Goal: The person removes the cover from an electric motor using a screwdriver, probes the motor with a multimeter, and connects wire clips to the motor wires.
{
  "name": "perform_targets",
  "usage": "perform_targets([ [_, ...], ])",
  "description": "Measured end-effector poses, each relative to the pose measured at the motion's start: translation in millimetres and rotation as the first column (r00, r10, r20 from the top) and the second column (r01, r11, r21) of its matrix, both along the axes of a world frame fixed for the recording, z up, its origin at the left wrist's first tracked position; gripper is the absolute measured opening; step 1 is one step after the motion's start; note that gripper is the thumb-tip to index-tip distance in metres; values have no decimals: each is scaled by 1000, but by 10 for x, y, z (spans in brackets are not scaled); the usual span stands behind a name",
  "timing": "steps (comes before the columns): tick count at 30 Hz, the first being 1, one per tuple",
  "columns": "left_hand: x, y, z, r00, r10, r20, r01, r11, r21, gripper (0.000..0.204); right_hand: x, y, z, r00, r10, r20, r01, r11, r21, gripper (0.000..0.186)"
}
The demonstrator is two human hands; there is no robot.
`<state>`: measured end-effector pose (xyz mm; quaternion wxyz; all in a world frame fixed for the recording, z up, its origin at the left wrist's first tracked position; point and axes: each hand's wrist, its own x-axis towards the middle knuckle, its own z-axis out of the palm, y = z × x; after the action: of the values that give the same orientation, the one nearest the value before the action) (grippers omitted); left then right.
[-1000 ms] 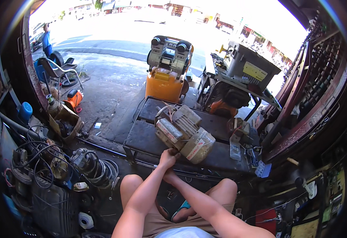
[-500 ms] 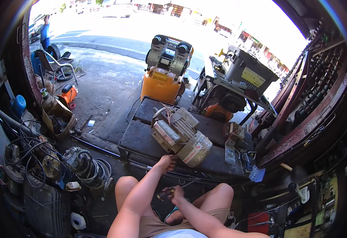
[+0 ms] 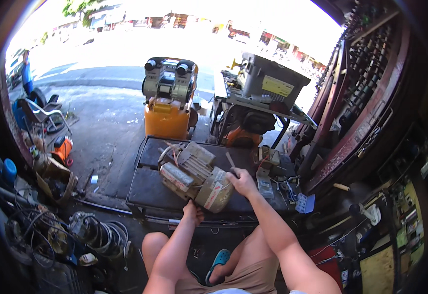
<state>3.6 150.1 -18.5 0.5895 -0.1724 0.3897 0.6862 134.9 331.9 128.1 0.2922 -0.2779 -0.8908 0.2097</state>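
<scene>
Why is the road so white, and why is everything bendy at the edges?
Head view: bright glare washes out the far road, hiding its details; head view: the wide fisheye lens curves the reddish doorframe near the dark rim; head view: the motor sits in softer shade, so it shows more clearly.

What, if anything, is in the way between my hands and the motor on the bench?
Nothing visible. Your left hand is at the near edge of the motor, your right hand at its right end. A thin strip rises by the right hand, seemingly clear of that path.
</scene>
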Motion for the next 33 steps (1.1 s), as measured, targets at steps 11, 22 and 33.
perform_targets([
  [11, 288, -58, 87, 934, 160, -319, -160, 987, 26, 25, -49, 140, -293, 999, 12, -48, -43, 702, -711, 76],
  [22, 182, -87, -20, 976, 88, -200, -84, 996, 27, 28, -3, 62, -137, 999, 41, -7, -36, 751, -659, 67],
  [33, 226, 18, 314, 993, 26, -112, -26, 1000, -5, 31, 95, -88, 73, 987, -11, 162, 88, 874, -477, 77],
])
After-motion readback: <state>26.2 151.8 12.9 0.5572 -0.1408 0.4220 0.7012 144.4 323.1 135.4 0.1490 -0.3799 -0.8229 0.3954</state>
